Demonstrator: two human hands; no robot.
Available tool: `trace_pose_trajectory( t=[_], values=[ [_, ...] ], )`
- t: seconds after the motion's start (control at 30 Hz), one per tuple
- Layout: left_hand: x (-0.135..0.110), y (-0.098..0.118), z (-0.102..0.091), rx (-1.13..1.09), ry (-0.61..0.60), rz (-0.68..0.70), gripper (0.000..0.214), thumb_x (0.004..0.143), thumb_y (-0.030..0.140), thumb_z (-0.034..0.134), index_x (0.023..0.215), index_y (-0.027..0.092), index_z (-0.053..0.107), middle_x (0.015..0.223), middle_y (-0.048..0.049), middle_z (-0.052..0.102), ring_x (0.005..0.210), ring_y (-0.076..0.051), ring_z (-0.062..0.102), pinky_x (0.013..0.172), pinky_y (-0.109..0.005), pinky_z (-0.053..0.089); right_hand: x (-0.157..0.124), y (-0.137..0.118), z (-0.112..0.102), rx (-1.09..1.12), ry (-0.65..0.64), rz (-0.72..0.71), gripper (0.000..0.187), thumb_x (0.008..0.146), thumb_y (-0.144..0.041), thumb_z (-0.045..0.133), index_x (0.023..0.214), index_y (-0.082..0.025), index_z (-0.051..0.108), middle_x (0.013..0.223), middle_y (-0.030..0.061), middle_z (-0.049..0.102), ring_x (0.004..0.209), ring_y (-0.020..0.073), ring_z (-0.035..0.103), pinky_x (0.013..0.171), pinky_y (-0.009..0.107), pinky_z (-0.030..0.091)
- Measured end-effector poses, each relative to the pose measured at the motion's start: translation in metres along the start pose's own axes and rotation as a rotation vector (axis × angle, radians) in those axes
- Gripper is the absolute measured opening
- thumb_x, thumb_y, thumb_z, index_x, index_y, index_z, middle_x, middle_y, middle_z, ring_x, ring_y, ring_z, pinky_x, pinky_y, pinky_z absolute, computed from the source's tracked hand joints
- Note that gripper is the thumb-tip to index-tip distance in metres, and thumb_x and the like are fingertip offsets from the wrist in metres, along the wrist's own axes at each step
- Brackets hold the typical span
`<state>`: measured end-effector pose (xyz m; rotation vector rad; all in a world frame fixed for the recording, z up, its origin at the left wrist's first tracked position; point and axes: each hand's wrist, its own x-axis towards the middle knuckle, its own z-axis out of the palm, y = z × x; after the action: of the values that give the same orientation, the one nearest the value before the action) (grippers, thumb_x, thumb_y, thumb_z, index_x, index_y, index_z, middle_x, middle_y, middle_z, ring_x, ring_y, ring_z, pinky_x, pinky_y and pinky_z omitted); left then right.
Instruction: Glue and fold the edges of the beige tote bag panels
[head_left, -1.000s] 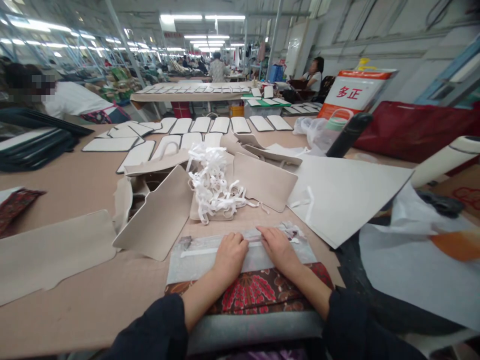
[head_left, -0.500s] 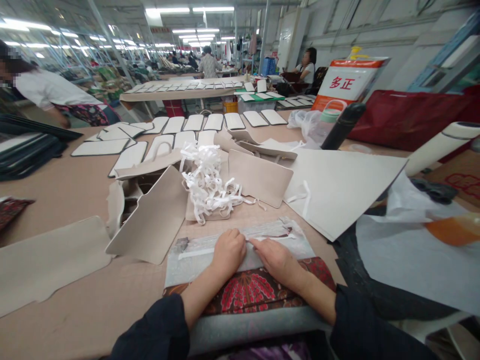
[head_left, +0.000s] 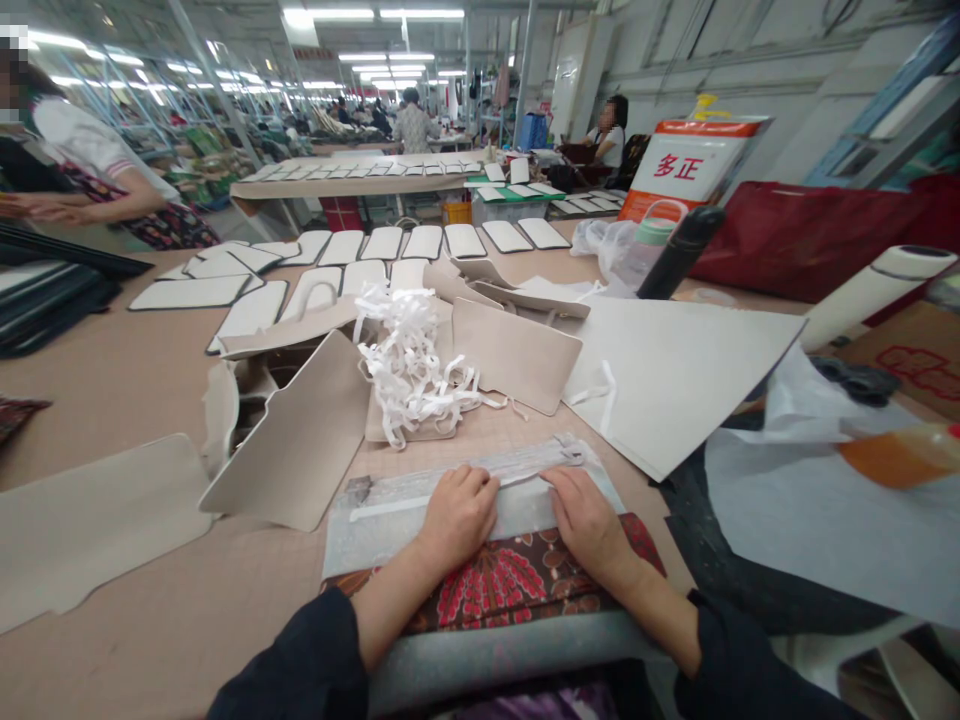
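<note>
A patterned brown and red fabric piece (head_left: pixel 491 590) with a pale grey-blue backing (head_left: pixel 375 540) lies on the table in front of me. A zipper (head_left: pixel 480 470) runs along its far edge, and a narrow white tape (head_left: pixel 520 484) lies beside it. My left hand (head_left: pixel 461 515) is closed, its curled fingers holding the tape down on the backing. Further right, my right hand (head_left: pixel 589 520) pinches the same tape between thumb and fingers. The fingertips' exact hold is partly hidden. Beyond the zipper sits a tangled heap of white strips (head_left: pixel 409 365).
Beige bag parts (head_left: pixel 292 440) stand to the left, and a large pale sheet (head_left: pixel 675 370) lies to the right. White panels (head_left: pixel 382 243) line the far table. A black bottle (head_left: pixel 681 250) and white flask (head_left: pixel 877 290) are at right. A co-worker (head_left: pixel 112 165) stands at far left.
My right hand has slid right along the tape, away from the left hand, widening the gap between them. The co-worker at left has straightened up, with hands now showing.
</note>
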<state>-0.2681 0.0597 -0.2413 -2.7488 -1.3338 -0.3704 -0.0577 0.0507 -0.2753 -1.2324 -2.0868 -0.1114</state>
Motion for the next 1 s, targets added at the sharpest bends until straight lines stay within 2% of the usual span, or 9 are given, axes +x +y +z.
trace_pose_trajectory(
  t=[0.1,0.2,0.47,0.7,0.87,1.0],
  values=[
    [0.000,0.001,0.003,0.040,0.002,0.052,0.023,0.087,0.022,0.043,0.107,0.016,0.053,0.094,-0.0065,0.057,0.084,-0.021,0.048,0.071,-0.035,0.042,0.001,0.004,0.000,0.017,-0.021,-0.074,0.036,0.087,-0.009,0.033,0.119,-0.012,0.049,0.110,0.0126,0.059,0.109,0.0208,0.050,0.093,0.041,0.044],
    [-0.001,0.000,0.004,0.064,-0.010,0.082,0.024,0.089,0.021,0.041,0.110,0.016,0.051,0.095,-0.0073,0.057,0.085,-0.020,0.048,0.073,-0.034,0.042,-0.002,0.007,0.000,-0.017,-0.080,-0.127,0.038,0.087,-0.009,0.031,0.121,-0.012,0.048,0.112,0.0118,0.060,0.111,0.0209,0.049,0.094,0.043,0.043],
    [0.001,0.002,0.001,0.110,-0.088,0.097,0.024,0.089,0.019,0.040,0.110,0.013,0.051,0.094,-0.0076,0.057,0.085,-0.020,0.048,0.072,-0.034,0.041,-0.010,0.013,0.001,-0.039,-0.107,-0.105,0.035,0.087,-0.009,0.032,0.117,-0.011,0.051,0.104,0.0110,0.063,0.101,0.0201,0.054,0.089,0.040,0.044],
    [-0.001,0.002,0.002,0.133,-0.111,0.114,0.024,0.089,0.019,0.042,0.111,0.012,0.050,0.096,-0.0076,0.056,0.085,-0.021,0.047,0.072,-0.034,0.041,-0.008,0.011,-0.002,-0.047,-0.091,-0.112,0.033,0.088,-0.010,0.032,0.114,-0.011,0.052,0.103,0.0114,0.064,0.102,0.0212,0.053,0.088,0.040,0.043],
    [-0.001,0.003,0.003,0.145,-0.116,0.126,0.023,0.088,0.018,0.042,0.109,0.011,0.050,0.095,-0.0082,0.055,0.086,-0.022,0.047,0.072,-0.034,0.041,-0.006,0.011,-0.005,-0.080,-0.103,-0.168,0.034,0.087,-0.008,0.031,0.114,-0.010,0.052,0.102,0.0117,0.064,0.104,0.0221,0.052,0.092,0.043,0.039],
    [0.000,0.003,0.003,0.130,-0.131,0.124,0.023,0.087,0.018,0.043,0.109,0.011,0.050,0.096,-0.0088,0.055,0.086,-0.022,0.047,0.072,-0.034,0.041,-0.010,0.014,-0.008,-0.108,-0.119,-0.162,0.034,0.086,-0.009,0.033,0.115,-0.009,0.052,0.103,0.0127,0.063,0.103,0.0220,0.052,0.090,0.041,0.042]
  ],
)
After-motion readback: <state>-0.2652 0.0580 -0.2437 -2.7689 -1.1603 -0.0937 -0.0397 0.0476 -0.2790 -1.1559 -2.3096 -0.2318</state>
